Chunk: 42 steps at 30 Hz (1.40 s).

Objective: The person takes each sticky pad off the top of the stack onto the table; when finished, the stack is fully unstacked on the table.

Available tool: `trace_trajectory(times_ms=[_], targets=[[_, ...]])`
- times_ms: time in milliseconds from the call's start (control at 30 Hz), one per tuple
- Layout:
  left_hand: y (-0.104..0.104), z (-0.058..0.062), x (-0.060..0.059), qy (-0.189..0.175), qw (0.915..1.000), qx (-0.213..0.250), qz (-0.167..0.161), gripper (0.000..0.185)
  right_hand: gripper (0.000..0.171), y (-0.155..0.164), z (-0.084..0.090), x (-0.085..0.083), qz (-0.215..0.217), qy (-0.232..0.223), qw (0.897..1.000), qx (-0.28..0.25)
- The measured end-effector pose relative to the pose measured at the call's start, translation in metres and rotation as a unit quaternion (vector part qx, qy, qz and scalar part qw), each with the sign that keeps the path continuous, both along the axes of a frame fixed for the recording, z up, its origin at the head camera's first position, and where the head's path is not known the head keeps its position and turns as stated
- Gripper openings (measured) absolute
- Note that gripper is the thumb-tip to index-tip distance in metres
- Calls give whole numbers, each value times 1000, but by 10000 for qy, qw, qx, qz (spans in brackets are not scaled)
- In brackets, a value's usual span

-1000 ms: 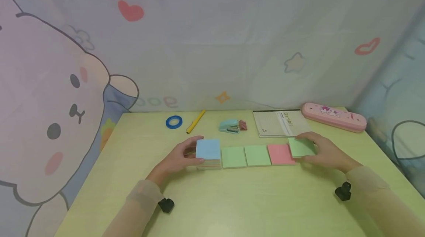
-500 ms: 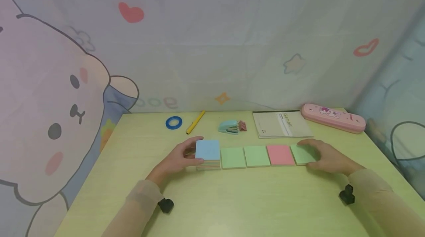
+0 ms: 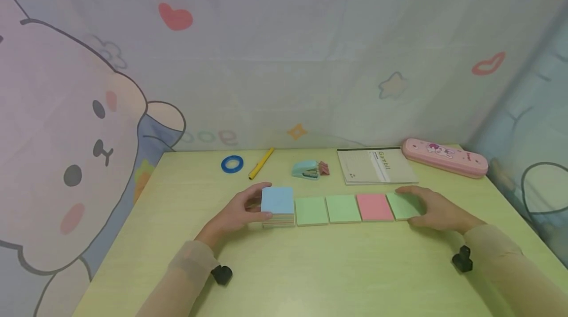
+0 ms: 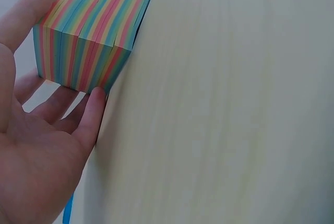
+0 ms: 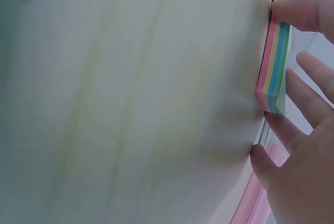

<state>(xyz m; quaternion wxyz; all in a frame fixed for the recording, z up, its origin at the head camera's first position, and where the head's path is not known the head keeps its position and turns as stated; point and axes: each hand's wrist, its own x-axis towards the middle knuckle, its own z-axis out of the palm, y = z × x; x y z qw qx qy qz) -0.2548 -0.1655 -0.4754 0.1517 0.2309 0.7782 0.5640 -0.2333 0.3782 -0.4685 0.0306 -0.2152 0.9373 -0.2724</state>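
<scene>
A thick block of striped sticky notes with a blue top (image 3: 277, 205) stands at the left end of a row on the yellow table (image 3: 319, 267). My left hand (image 3: 248, 207) grips its sides; in the left wrist view the thumb and a finger of that hand (image 4: 47, 130) bracket the block (image 4: 91, 36). To its right lie two thin green pads (image 3: 311, 210) (image 3: 342, 208), a pink pad (image 3: 374, 206) and another green pad (image 3: 401, 205). My right hand (image 3: 432, 208) holds that last pad by its edges, and the right wrist view shows the hand (image 5: 305, 172) at the pad (image 5: 274, 62).
Along the table's back edge sit a blue tape ring (image 3: 232, 163), a yellow pen (image 3: 261, 162), a teal stapler (image 3: 306, 169) with pink clips (image 3: 324, 167), a notebook (image 3: 374, 165) and a pink pencil case (image 3: 443, 157). A cartoon curtain closes in the back and sides.
The right hand has brought the last green pad down and towards me, flat into line beside the pink pad. The left hand and block have stayed put.
</scene>
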Motion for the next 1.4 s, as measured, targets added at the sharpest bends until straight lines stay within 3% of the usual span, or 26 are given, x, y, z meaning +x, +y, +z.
trace_trajectory(times_ms=[267, 433, 600, 867, 1167, 1400], targets=[[-3, -3, 1, -8, 10000, 33, -11, 81, 77, -4, 1, 1, 36, -80, 9999, -82], [-4, -6, 1, -17, 10000, 37, -12, 82, 74, -20, 14, 1, -254, -124, 9980, -566], [-6, -6, 2, -28, 10000, 58, 40, 81, 71, -64, 25, -6, -275, -110, 9948, -978], [-4, -3, 3, -43, 10000, 77, 38, 82, 69, -153, 32, -11, 309, -221, 9873, -1544], [-2, -1, 3, -126, 9995, 287, 14, 79, 77, -232, 34, -12, 911, -198, 9831, -1575], [-2, -3, 1, -142, 9989, 444, -70, 80, 81, -266, 31, -18, 1303, 94, 9838, -1224]])
